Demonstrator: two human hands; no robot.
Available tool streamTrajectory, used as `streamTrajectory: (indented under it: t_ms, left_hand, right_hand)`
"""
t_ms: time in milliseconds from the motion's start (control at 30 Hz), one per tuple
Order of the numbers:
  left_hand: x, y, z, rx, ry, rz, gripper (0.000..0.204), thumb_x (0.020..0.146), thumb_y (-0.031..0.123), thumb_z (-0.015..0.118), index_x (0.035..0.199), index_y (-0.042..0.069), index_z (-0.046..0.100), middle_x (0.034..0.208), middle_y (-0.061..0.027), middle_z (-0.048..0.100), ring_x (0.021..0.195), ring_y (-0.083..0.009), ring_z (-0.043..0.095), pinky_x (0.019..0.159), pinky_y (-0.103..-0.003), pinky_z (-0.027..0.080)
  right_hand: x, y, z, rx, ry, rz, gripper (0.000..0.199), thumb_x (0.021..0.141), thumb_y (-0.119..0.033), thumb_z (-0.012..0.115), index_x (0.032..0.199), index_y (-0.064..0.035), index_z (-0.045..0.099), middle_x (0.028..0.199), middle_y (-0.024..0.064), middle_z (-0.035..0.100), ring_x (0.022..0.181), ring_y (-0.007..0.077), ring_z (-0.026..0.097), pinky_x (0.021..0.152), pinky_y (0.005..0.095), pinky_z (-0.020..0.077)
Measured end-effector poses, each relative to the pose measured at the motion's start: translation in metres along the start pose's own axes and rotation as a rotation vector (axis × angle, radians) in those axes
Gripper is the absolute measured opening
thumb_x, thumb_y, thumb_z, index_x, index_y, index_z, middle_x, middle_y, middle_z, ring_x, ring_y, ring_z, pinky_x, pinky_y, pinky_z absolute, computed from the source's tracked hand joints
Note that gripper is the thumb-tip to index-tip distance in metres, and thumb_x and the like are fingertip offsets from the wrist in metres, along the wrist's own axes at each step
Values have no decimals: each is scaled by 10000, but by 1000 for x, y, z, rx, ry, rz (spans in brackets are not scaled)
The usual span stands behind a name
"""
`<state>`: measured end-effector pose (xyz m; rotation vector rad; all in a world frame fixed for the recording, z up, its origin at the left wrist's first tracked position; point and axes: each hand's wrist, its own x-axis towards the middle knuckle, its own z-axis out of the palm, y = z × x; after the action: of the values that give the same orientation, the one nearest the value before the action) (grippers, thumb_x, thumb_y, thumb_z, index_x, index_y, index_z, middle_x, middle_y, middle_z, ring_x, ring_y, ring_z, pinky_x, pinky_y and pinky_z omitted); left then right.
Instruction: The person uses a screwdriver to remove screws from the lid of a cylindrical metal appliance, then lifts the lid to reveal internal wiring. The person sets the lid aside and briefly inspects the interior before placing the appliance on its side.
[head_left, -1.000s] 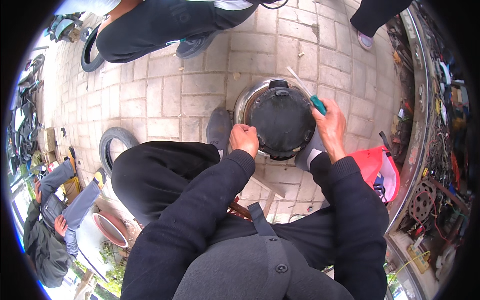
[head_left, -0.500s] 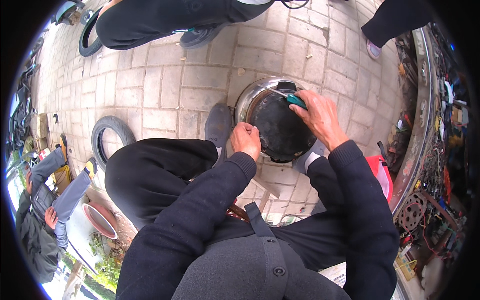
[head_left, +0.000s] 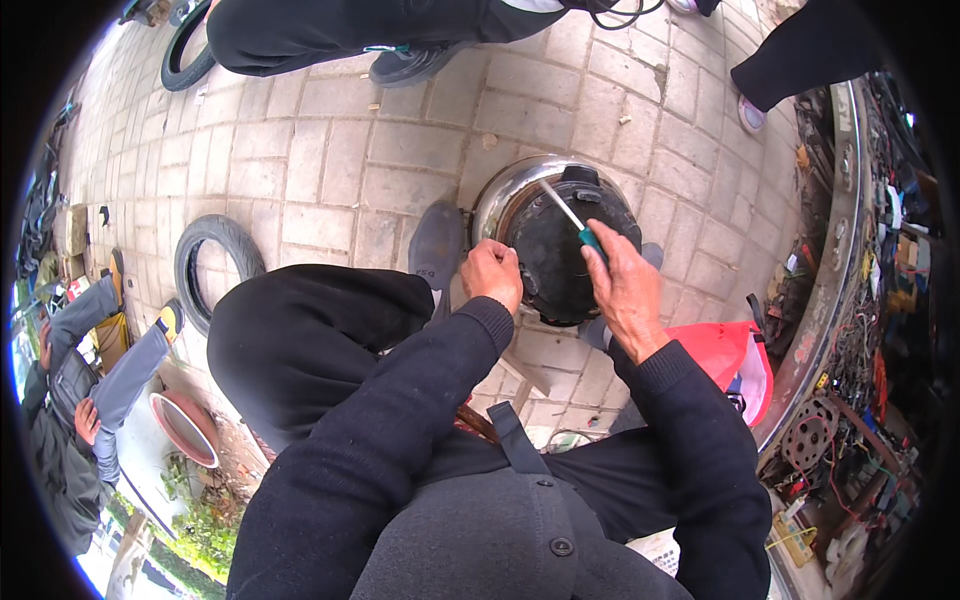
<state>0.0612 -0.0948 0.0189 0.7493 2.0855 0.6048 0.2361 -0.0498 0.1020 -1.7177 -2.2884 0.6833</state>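
Observation:
Between my feet stands a round, shiny metal pot (head_left: 490, 212) with a black disc-shaped face (head_left: 560, 265) turned up. My right hand (head_left: 625, 290) is closed around the green handle of a screwdriver (head_left: 564, 207). Its metal shaft slants up and left across the black face, the tip near the pot's far rim. At the pot's left edge, my left hand (head_left: 492, 274) has thumb and fingers pinched together. Whatever those fingertips hold, if anything, is too small to make out.
A tyre (head_left: 217, 268) lies on the paving at left. A red bag (head_left: 715, 355) sits by my right forearm. Scrap parts and wires (head_left: 850, 440) fill the right edge behind a metal rim. Other people's legs (head_left: 350, 35) are across from me, with another person at far left.
My right hand has drawn nearer to me with the screwdriver, whose shaft now points more steeply away. The left hand stays at the pot's edge. More of the red bag shows.

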Motion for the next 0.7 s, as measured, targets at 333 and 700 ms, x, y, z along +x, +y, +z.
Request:
streamTrajectory:
  t_ms: [333, 700]
  left_hand:
    - [0, 6, -4, 12, -17, -22, 178, 883, 200, 752, 874, 23, 744, 804, -136, 741, 781, -295, 731, 774, -401, 552]
    - [19, -25, 1, -164, -177, -116, 266, 865, 208, 657, 928, -25, 770, 901, -254, 740, 934, -408, 730, 886, -441, 551]
  right_hand:
    - [-4, 5, -1, 36, -63, -5, 328, 984, -228, 665, 1290, -109, 656, 938, 110, 677, 831, 333, 693, 713, 434, 544]
    - [-13, 13, -58, 278, -57, 239, 387, 1003, -253, 646, 1315, -23, 649, 878, 95, 689, 785, 151, 643, 712, 318, 509]
